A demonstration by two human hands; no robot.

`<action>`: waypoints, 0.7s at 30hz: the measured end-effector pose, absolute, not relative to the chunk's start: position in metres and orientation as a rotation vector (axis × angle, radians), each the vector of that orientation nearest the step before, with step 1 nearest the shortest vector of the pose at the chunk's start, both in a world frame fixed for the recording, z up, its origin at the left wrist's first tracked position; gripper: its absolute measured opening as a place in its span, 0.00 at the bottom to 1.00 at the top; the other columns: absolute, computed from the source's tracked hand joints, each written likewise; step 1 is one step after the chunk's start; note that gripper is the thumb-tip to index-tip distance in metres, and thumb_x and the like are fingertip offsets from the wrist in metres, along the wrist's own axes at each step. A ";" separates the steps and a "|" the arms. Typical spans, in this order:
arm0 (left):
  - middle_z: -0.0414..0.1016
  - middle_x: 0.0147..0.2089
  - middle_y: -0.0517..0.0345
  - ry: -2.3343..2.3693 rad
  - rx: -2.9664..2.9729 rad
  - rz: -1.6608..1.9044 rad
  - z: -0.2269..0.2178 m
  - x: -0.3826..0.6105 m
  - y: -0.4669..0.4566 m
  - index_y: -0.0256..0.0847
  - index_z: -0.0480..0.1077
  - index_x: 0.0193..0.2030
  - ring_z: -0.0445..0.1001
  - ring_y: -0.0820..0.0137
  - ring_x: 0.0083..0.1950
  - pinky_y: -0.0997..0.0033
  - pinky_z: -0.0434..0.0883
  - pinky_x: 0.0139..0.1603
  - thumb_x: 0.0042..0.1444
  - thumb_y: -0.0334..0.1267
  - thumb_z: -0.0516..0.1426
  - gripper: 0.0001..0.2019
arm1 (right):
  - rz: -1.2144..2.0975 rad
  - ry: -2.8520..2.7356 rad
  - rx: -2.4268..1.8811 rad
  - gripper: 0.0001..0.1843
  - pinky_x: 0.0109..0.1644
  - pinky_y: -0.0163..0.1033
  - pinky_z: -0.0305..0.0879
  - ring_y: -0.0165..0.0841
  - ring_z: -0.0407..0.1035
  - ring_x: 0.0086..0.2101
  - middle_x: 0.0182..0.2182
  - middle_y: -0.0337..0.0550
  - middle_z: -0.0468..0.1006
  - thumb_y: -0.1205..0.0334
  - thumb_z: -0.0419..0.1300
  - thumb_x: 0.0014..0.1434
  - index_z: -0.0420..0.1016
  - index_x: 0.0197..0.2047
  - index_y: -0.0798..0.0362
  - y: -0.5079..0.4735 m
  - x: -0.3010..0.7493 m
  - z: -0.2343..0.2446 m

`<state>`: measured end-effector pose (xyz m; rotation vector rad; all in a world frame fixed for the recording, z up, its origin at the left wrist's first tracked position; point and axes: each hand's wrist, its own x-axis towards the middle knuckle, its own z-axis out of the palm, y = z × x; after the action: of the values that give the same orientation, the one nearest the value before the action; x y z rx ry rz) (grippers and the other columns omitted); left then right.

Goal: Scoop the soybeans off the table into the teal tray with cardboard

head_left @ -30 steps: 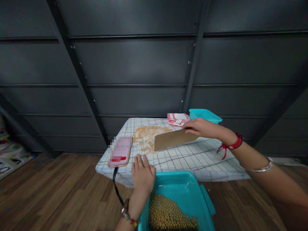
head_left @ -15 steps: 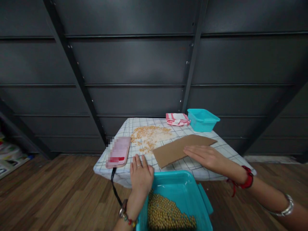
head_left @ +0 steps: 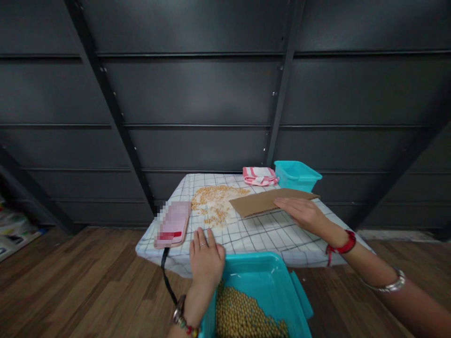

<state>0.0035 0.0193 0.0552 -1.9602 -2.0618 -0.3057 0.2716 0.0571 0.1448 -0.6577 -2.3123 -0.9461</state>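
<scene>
My right hand (head_left: 306, 214) grips a flat piece of brown cardboard (head_left: 269, 202) by its near edge; the thumb is hidden beneath. The board is tilted above the checked cloth, its left end close to a spread of yellow soybeans (head_left: 214, 193) mixed with white grains. My left hand (head_left: 206, 256) lies palm down at the table's front edge, fingers stretched out and slightly apart. Beside it, below the table edge, stands a teal plastic bin (head_left: 271, 272) with a heap of beans (head_left: 243, 312) in it. Whether the left hand touches the bin's rim I cannot tell.
A pink phone (head_left: 174, 223) with a black strap (head_left: 167, 277) lies at the table's left. At the back right are a folded red-and-white striped cloth (head_left: 260, 176) and a smaller turquoise basket (head_left: 298, 176). Behind the table rises a dark panelled wall (head_left: 197, 94).
My right hand has moved the cardboard away from me and slightly right, and the board now shows at a flatter angle. My left hand has stayed in place.
</scene>
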 end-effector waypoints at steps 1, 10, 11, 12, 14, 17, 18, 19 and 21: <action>0.61 0.59 0.35 -2.054 -1.961 -0.298 0.055 0.003 0.020 0.29 0.60 0.57 0.61 0.55 0.60 0.57 0.61 0.56 0.54 0.35 0.44 0.24 | -0.954 -2.294 -0.665 0.20 0.40 0.39 0.73 0.33 0.73 0.37 0.37 0.49 0.78 0.79 0.43 0.56 0.71 0.43 0.60 0.064 0.271 0.143; 0.63 0.58 0.36 -2.003 -1.909 -0.396 0.043 0.000 0.025 0.29 0.63 0.55 0.63 0.55 0.58 0.56 0.61 0.55 0.53 0.35 0.44 0.23 | -0.945 -2.274 -0.763 0.19 0.41 0.39 0.72 0.34 0.73 0.39 0.38 0.49 0.78 0.78 0.45 0.55 0.72 0.44 0.59 0.075 0.286 0.126; 0.63 0.58 0.36 -2.000 -1.901 -0.410 0.042 0.001 0.025 0.29 0.63 0.55 0.63 0.56 0.58 0.55 0.62 0.55 0.53 0.35 0.44 0.23 | -0.948 -2.259 -0.778 0.20 0.41 0.39 0.72 0.34 0.73 0.38 0.38 0.50 0.78 0.79 0.45 0.54 0.72 0.44 0.59 0.076 0.290 0.125; 0.64 0.57 0.37 -1.996 -1.895 -0.416 0.041 0.001 0.026 0.29 0.63 0.55 0.63 0.56 0.58 0.55 0.62 0.55 0.53 0.35 0.44 0.23 | -0.955 -2.245 -0.798 0.20 0.41 0.39 0.72 0.34 0.73 0.38 0.37 0.50 0.78 0.79 0.45 0.53 0.72 0.44 0.59 0.078 0.294 0.125; 0.64 0.57 0.37 -1.989 -1.889 -0.408 0.042 0.002 0.026 0.30 0.63 0.54 0.64 0.56 0.58 0.56 0.63 0.55 0.53 0.35 0.45 0.23 | -0.964 -2.239 -0.839 0.21 0.41 0.40 0.72 0.34 0.73 0.37 0.37 0.50 0.78 0.80 0.44 0.52 0.72 0.43 0.60 0.083 0.296 0.124; 0.64 0.57 0.36 -1.988 -1.899 -0.364 0.046 0.003 0.025 0.30 0.63 0.55 0.63 0.56 0.58 0.57 0.63 0.54 0.53 0.35 0.45 0.23 | -0.946 -2.280 -0.859 0.21 0.41 0.40 0.72 0.34 0.74 0.36 0.36 0.50 0.78 0.80 0.44 0.51 0.73 0.42 0.60 0.089 0.292 0.123; 0.64 0.57 0.36 -1.991 -1.905 -0.355 0.047 0.003 0.025 0.30 0.63 0.55 0.63 0.56 0.58 0.57 0.63 0.54 0.53 0.34 0.45 0.23 | -0.937 -2.292 -0.853 0.21 0.40 0.40 0.72 0.34 0.74 0.36 0.36 0.50 0.78 0.80 0.44 0.51 0.73 0.42 0.60 0.089 0.289 0.123; 0.63 0.57 0.35 -1.995 -1.911 -0.355 0.048 0.004 0.024 0.29 0.63 0.55 0.63 0.55 0.58 0.57 0.63 0.54 0.53 0.34 0.44 0.23 | -0.932 -2.296 -0.846 0.21 0.40 0.40 0.72 0.34 0.74 0.36 0.36 0.50 0.78 0.80 0.44 0.50 0.73 0.41 0.60 0.089 0.287 0.123; 0.63 0.57 0.34 -2.001 -1.918 -0.364 0.049 0.004 0.024 0.29 0.63 0.55 0.63 0.54 0.58 0.56 0.63 0.54 0.53 0.34 0.44 0.23 | -0.934 -2.274 -0.832 0.21 0.40 0.40 0.73 0.34 0.74 0.36 0.35 0.50 0.79 0.80 0.44 0.51 0.73 0.41 0.60 0.084 0.285 0.126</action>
<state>0.0040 0.0239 0.0495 -1.9183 -2.0015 -0.3643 0.2851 0.0841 0.1258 -0.8318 -2.2736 -0.9344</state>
